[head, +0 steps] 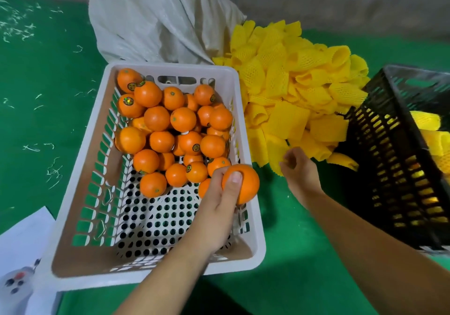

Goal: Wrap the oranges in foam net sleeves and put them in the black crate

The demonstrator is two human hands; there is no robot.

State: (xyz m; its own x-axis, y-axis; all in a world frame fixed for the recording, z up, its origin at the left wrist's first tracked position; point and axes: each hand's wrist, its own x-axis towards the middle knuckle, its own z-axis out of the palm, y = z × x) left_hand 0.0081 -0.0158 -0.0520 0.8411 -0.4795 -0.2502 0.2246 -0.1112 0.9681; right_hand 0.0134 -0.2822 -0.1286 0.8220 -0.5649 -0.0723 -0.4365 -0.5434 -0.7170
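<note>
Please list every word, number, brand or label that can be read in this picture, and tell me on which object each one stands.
No text can be read.
Round stickers on several oranges in the white basket: a printed design, too small and blurred to read.
White sheet at bottom left: no writing visible.
Orange in the left hand, yellow foam sleeves, black crate: no label visible.

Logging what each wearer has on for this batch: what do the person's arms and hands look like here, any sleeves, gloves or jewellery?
Both forearms are bare as far as the frame shows, with no sleeves in view. The left hand and the right hand wear no gloves, and no rings, watch or wristbands are visible. The left thumbnail looks short and unpainted.
</note>
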